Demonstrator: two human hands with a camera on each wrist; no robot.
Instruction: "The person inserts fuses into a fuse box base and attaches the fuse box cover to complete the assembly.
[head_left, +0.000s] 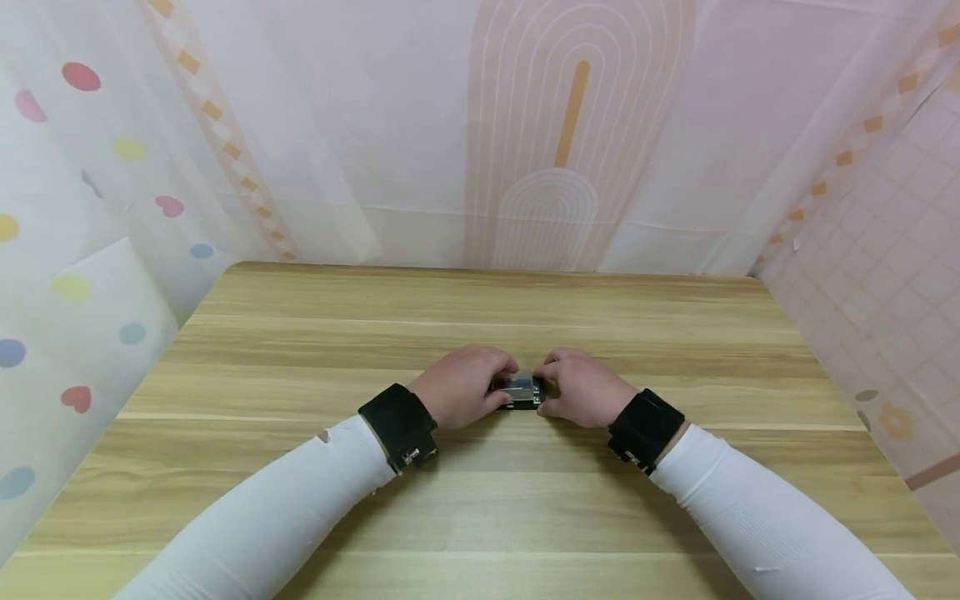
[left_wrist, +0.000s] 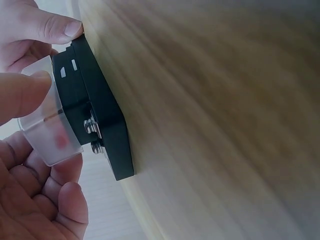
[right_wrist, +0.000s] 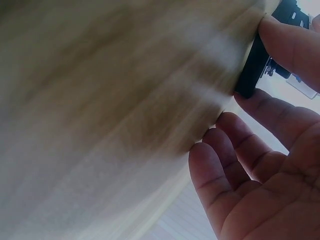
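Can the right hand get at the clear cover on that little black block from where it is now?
Probably yes. The right hand already pinches the black block at its end, and the clear cover sits right beside its fingers, though the left hand grips that cover too.

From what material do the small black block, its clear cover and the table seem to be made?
The black base looks like matte moulded plastic: dull, even surface with crisp slots. The clear cover seems transparent plastic, slightly frosted, with a red mark showing through. The screws look like bright metal, since they shine. The table shows pale wood grain with a smooth finish; it may be laminate rather than solid wood.
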